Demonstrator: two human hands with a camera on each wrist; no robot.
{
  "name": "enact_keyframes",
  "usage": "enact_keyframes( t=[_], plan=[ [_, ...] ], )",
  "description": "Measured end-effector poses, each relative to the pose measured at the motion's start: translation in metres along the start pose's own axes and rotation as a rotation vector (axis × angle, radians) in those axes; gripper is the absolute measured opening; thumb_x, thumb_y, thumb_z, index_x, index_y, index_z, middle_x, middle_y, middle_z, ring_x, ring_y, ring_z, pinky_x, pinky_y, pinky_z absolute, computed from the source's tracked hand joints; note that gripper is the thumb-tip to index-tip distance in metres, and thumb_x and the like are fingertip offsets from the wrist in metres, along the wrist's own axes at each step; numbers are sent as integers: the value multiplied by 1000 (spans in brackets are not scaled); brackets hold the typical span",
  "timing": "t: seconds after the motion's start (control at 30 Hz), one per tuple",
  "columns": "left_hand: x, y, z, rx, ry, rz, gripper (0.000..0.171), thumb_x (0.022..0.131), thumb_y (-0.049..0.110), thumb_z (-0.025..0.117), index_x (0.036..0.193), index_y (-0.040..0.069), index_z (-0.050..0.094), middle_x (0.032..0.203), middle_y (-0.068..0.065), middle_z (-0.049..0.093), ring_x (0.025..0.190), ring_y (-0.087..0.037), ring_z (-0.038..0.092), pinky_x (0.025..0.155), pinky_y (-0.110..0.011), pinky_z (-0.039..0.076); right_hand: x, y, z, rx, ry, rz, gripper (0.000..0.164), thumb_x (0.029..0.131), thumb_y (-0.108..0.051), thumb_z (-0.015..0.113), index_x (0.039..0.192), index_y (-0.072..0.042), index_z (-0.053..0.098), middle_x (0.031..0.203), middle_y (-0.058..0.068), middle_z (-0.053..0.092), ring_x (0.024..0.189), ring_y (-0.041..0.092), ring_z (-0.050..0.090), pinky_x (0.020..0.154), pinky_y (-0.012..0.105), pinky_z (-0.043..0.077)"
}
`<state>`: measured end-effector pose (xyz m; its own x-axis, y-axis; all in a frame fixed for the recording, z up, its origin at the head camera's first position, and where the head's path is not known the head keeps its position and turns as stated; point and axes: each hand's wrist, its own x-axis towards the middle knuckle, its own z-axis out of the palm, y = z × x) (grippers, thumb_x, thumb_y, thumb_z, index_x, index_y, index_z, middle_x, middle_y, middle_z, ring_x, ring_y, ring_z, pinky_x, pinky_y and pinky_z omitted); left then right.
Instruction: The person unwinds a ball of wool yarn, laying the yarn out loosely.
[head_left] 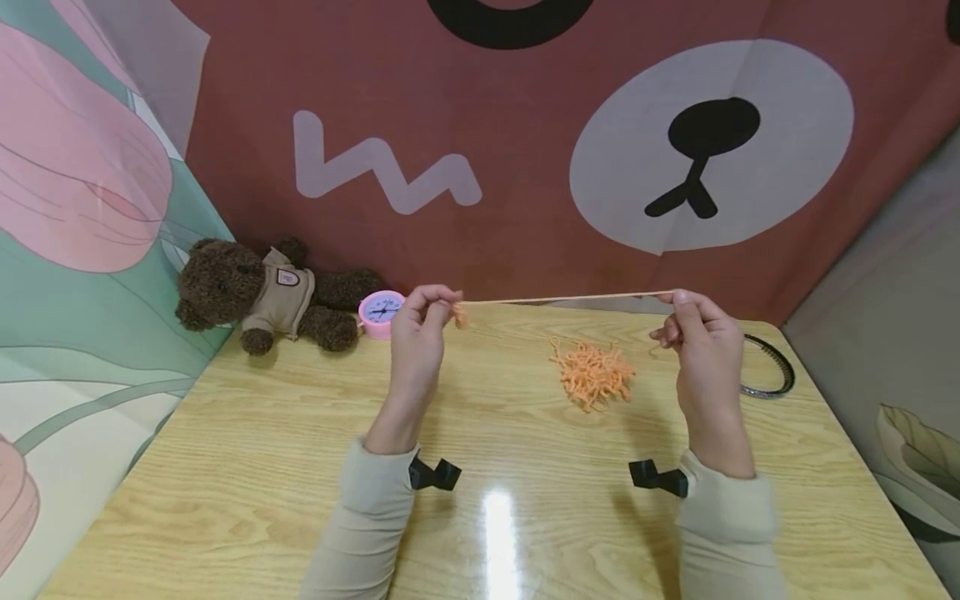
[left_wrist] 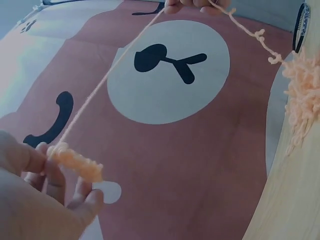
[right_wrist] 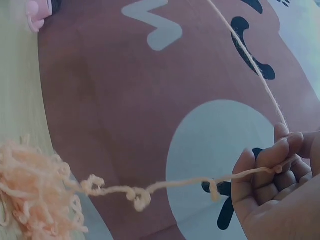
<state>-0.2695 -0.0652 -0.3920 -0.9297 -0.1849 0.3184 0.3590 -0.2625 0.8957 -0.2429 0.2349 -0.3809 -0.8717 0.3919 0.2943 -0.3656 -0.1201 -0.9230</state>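
A strand of orange yarn [head_left: 555, 298] stretches taut between both hands above the table. My left hand [head_left: 420, 342] pinches one end, where a small wound bundle of the yarn [left_wrist: 80, 164] sticks out past the fingers. Thumb and fingers of my right hand [head_left: 705, 350] pinch the strand at its other end. From the right hand a kinked length of yarn [right_wrist: 165, 186] runs down to a loose orange yarn pile [head_left: 596, 373] on the table, which lies between the two hands and nearer the right one.
A brown teddy bear [head_left: 288, 292] lies at the back left, with a pink alarm clock [head_left: 381, 313] by its feet, partly behind the left hand. A dark headband-like ring [head_left: 780, 367] lies at the right on the wooden table [head_left: 555, 517]. A printed cloth [head_left: 510, 233] hangs behind.
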Motion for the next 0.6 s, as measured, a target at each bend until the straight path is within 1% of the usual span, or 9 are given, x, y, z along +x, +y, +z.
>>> enact_keyframes(
  t=[0.07, 0.1, 0.2, 0.27, 0.33, 0.4, 0.5, 0.57, 0.6],
  plan=[
    [0, 1, -1, -89, 5, -4, 20, 100, -4, 46, 93, 5, 62, 98, -13, 70, 82, -8, 69, 85, -22, 55, -1, 1, 2, -6, -17, -4, 32, 99, -27, 66, 102, 4, 73, 59, 3, 51, 55, 15, 50, 59, 23, 55],
    [0, 2, -1, -148, 3, -18, 20, 100, -4, 45, 93, 7, 61, 95, -9, 69, 83, -10, 70, 81, -21, 55, -1, 1, 3, -9, -23, -4, 31, 99, -27, 66, 102, 4, 73, 59, 3, 51, 54, 15, 50, 59, 24, 55],
    [0, 5, -1, -285, -42, -89, 20, 103, -1, 41, 96, 9, 56, 88, -7, 65, 83, -15, 72, 74, -23, 58, -2, 3, 4, -28, -32, 3, 31, 99, -28, 66, 102, 2, 73, 59, 2, 51, 55, 15, 50, 60, 24, 56],
    [-1, 7, -2, -311, -95, -161, 19, 107, 3, 38, 100, 12, 54, 88, -4, 60, 77, -15, 69, 69, -25, 59, -2, 3, 5, -38, -36, 8, 31, 100, -28, 66, 102, 2, 73, 60, 2, 51, 55, 15, 51, 61, 24, 56],
    [-1, 7, -3, -310, -159, -245, 19, 109, 6, 35, 104, 13, 52, 92, -2, 55, 72, -13, 65, 66, -25, 59, -2, 3, 5, -46, -36, 6, 31, 100, -29, 65, 102, 1, 73, 60, 2, 51, 56, 15, 51, 61, 23, 56],
    [-1, 8, -4, -332, -219, -341, 17, 110, 10, 34, 109, 14, 50, 96, 0, 50, 71, -9, 59, 60, -21, 54, -2, 3, 5, -44, -32, -4, 31, 100, -29, 66, 101, 2, 73, 60, 2, 51, 56, 15, 51, 60, 23, 56],
    [1, 8, -5, -464, -266, -488, 13, 110, 13, 37, 112, 14, 50, 95, 2, 50, 71, -6, 55, 57, -15, 49, -2, 3, 4, -39, -22, -20, 31, 99, -28, 66, 100, 2, 73, 59, 3, 51, 54, 15, 50, 59, 22, 56],
    [2, 7, -6, -556, -268, -561, 10, 109, 14, 41, 113, 14, 51, 93, 1, 52, 72, -6, 56, 57, -13, 49, -1, 3, 4, -32, -20, -21, 31, 99, -27, 66, 100, 3, 73, 59, 2, 52, 54, 14, 50, 58, 22, 55],
    [3, 8, -7, -588, -263, -584, 10, 109, 13, 42, 112, 14, 51, 91, 1, 53, 73, -6, 56, 58, -12, 49, -1, 3, 4, -28, -19, -19, 31, 99, -27, 66, 100, 3, 72, 59, 2, 52, 54, 14, 50, 58, 22, 55]
  ],
)
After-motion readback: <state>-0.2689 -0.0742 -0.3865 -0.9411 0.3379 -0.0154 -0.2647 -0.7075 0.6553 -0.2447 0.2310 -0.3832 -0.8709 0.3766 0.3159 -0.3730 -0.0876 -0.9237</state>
